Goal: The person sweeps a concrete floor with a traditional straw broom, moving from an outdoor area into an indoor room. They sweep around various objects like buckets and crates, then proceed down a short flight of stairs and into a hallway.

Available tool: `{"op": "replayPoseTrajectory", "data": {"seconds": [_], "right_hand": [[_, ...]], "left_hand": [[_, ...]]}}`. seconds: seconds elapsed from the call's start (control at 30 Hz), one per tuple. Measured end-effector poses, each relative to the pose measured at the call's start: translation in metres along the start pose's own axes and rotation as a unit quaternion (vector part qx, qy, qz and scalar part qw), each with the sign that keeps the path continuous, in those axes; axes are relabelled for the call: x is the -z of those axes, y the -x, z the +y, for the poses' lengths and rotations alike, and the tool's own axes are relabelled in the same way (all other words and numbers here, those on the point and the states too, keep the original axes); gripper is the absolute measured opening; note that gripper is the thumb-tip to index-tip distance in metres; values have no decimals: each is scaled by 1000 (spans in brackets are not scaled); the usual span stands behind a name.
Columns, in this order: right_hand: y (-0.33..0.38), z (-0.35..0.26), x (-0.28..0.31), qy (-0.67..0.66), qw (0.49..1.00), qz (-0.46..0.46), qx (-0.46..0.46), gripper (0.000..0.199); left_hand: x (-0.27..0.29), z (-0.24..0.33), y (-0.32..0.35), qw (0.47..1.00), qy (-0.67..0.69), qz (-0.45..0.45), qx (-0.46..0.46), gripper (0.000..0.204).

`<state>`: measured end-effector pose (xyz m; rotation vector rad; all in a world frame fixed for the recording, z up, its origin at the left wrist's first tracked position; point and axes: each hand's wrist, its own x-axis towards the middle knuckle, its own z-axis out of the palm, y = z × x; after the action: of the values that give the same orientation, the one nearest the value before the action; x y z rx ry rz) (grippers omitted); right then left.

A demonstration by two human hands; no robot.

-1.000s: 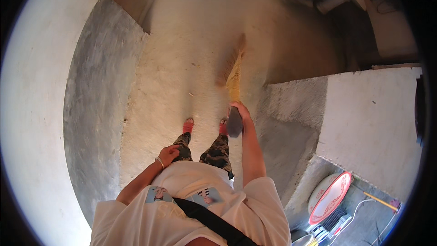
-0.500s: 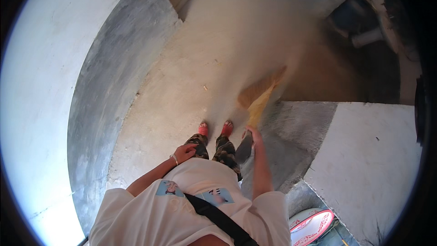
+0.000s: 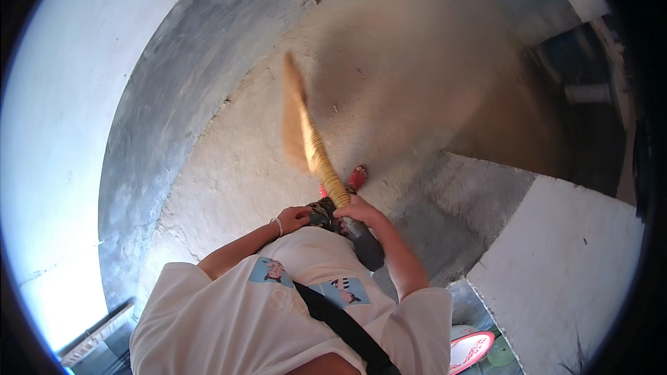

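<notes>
My right hand [image 3: 360, 210] grips the wrapped yellow handle of a straw broom [image 3: 303, 135]. The blurred bristles point up and to the left over the dusty concrete floor [image 3: 389, 76]. A dark grey end of the handle sticks out below the hand, along my forearm. My left hand [image 3: 295, 218], with a bracelet at the wrist, rests against my thigh and holds nothing; I cannot tell how its fingers are set. My feet in red sandals [image 3: 356, 178] stand just beyond the hands.
A curved grey and white wall [image 3: 160, 111] rises on the left. A white plastered block [image 3: 570, 250] with a grey side stands on the right. Pipes and dark clutter [image 3: 583, 62] lie at the upper right. A red-rimmed round object [image 3: 472, 351] sits at the bottom right.
The broom has swung from the right side of my feet across to the left, its bristles now pointing up-left. My right hand moved inward in front of my body.
</notes>
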<state>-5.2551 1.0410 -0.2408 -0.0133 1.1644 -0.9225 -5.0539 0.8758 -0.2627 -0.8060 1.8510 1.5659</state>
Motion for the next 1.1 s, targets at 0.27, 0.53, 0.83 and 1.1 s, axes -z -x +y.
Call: {"op": "replayPoseTrajectory", "data": {"seconds": [0.27, 0.53, 0.83, 1.1], "right_hand": [[-92, 63, 19, 184, 981, 57, -35, 28], [-39, -37, 75, 119, 957, 262, 41, 34], [-53, -19, 34, 186, 956, 195, 117, 34], [-10, -62, 132, 41, 989, 75, -121, 22]], "left_hand": [[11, -10, 18, 999, 22, 30, -2, 32], [8, -25, 30, 995, 85, 61, 5, 32], [9, -18, 6, 994, 85, 72, -10, 35], [8, 32, -47, 994, 69, 84, 7, 34]]}}
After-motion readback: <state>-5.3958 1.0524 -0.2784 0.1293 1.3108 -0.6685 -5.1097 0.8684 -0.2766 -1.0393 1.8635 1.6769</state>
